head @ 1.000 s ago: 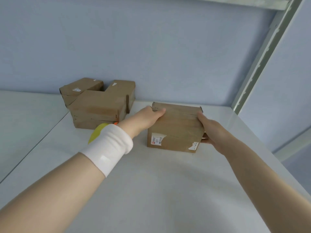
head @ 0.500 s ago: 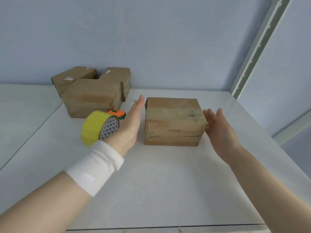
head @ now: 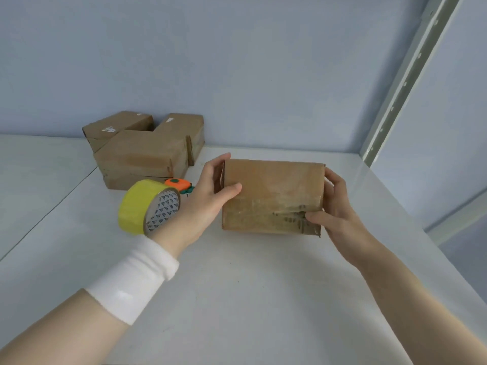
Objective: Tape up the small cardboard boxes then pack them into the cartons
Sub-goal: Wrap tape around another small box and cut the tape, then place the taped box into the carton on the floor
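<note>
A small brown cardboard box is tilted up off the white table, its broad face turned toward me. My left hand grips its left end, thumb on the front face and fingers behind. My right hand grips the right end, thumb on the lower right corner. A roll of yellow tape stands on edge just left of my left wrist. An orange and green cutter lies behind the roll.
Three more brown cardboard boxes sit clustered at the back left against the blue wall. A grey perforated metal upright rises at the right. The table's right edge runs close to my right arm.
Half a second ago both hands were open beside the box lying flat. Now they grip its two ends and have tipped it up toward me.
</note>
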`<state>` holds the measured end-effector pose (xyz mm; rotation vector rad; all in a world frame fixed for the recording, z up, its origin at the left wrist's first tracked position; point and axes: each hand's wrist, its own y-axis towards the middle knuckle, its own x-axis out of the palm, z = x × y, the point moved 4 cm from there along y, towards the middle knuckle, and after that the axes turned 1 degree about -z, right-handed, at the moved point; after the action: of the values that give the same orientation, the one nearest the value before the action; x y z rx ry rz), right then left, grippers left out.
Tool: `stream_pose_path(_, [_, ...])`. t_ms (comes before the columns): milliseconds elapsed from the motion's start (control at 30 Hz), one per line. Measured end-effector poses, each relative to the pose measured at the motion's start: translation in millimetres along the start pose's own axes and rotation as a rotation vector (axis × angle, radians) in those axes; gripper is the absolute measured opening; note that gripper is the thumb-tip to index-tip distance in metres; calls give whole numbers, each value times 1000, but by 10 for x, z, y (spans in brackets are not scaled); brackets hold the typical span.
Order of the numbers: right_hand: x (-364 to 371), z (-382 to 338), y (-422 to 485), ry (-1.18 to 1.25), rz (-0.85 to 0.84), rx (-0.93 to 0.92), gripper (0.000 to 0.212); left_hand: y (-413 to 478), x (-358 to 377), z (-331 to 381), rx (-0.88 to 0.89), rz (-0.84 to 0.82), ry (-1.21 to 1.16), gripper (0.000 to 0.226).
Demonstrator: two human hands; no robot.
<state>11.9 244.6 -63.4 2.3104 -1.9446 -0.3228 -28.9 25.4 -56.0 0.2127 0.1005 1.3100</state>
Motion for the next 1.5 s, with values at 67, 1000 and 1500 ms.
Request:
stream_pose_path(67, [-8,-37,-72,-66,1,0,61,-95,-21,65,88,-23,175,33])
stream_pose_path(1000, [381,-578,104,-1188,-303,45,101,97,505,400,167,-343,1290,50])
stream_pose_path(1500, [516,-1172,-2110,-1358,504,-158,109,-1091,837,490,-236,-639,-17,101])
